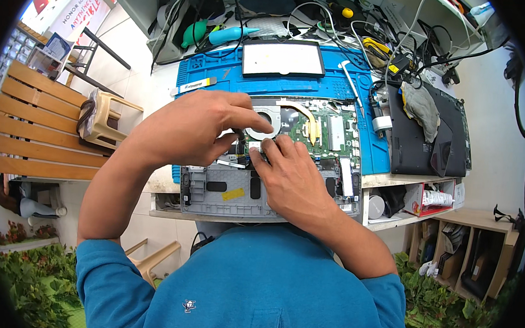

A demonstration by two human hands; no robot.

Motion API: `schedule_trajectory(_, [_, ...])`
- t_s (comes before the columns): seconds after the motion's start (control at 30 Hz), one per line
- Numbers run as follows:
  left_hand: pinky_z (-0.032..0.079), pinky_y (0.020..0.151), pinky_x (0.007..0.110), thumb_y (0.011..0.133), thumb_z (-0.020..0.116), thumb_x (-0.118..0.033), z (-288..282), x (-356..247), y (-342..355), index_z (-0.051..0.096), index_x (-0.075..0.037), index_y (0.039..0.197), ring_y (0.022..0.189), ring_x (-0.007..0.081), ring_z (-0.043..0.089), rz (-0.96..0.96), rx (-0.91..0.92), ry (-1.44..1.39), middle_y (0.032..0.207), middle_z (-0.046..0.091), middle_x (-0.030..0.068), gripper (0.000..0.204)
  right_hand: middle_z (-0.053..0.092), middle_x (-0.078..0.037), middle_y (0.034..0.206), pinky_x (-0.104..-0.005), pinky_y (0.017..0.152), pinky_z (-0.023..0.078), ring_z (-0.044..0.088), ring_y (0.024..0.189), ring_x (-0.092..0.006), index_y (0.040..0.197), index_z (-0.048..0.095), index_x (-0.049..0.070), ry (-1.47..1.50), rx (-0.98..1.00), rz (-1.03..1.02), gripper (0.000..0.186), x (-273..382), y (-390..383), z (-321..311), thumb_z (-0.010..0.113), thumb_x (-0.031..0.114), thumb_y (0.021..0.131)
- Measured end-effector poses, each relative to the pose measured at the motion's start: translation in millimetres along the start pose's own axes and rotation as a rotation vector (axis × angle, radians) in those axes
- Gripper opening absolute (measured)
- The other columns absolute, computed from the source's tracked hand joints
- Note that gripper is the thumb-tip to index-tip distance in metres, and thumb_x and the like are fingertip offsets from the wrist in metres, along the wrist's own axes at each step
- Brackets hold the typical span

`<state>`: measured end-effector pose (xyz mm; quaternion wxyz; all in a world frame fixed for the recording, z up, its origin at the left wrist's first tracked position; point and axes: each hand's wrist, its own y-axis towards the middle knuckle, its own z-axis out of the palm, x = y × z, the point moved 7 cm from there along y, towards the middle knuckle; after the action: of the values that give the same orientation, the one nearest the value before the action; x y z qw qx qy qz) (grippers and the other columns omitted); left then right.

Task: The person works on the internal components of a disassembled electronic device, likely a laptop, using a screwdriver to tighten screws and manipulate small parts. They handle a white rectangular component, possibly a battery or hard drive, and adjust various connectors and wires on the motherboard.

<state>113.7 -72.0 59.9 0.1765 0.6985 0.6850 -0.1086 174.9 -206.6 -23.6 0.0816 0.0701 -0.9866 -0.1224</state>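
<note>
L hand [211, 125] arches over fan [270, 113], R hand [296, 177], fingers bunched, rests on laptop [292, 125] over mat's [376, 153] front edge, prob. bracing it; can't tell if either's gripping.

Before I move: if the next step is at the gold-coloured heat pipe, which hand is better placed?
Right, I'd judge. The right hand lies just below the heat pipe in the picture, while the left hand sits farther left, one finger extended over the round fan.
</note>
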Motion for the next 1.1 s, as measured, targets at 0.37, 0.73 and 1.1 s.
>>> schedule_trajectory(0.37, [0.061,0.078,0.032,0.091,0.086,0.003,9.1,20.1,-12.8,0.072,-0.013,0.141,0.085,0.0167,0.077,-0.315,-0.21,-0.349,0.098,0.077,0.0072,0.055,0.065,-0.015,0.121,-0.0432,0.097,0.046,0.058,0.118,-0.03,0.133,0.067,-0.006,0.026,-0.036,0.034,0.045,4.7,-7.1,-0.2,0.063,0.016,0.094])
schedule_trajectory(0.73, [0.056,0.084,0.027,0.097,0.083,0.003,36.2,35.0,-48.3,0.072,-0.001,0.132,0.086,0.0113,0.071,-0.167,-0.522,-0.373,0.099,0.074,0.007,0.037,0.071,-0.019,0.121,-0.0474,0.097,0.054,0.067,0.113,-0.038,0.128,0.075,-0.002,0.31,-0.476,0.383,0.041,-37.8,-136.9,-66.7,0.071,-0.006,0.087])
schedule_trajectory(1.1, [0.064,0.088,0.029,0.112,0.073,-0.013,-36.1,107.7,16.4,0.064,-0.004,0.126,0.097,0.0114,0.074,-0.26,-0.763,-0.458,0.107,0.071,0.0019,0.019,0.077,-0.017,0.11,-0.0391,0.086,0.058,0.071,0.098,-0.0297,0.121,0.08,-0.001,0.442,-0.522,0.703,0.025,-79.7,-185.2,-63.7,0.081,0.003,0.096])
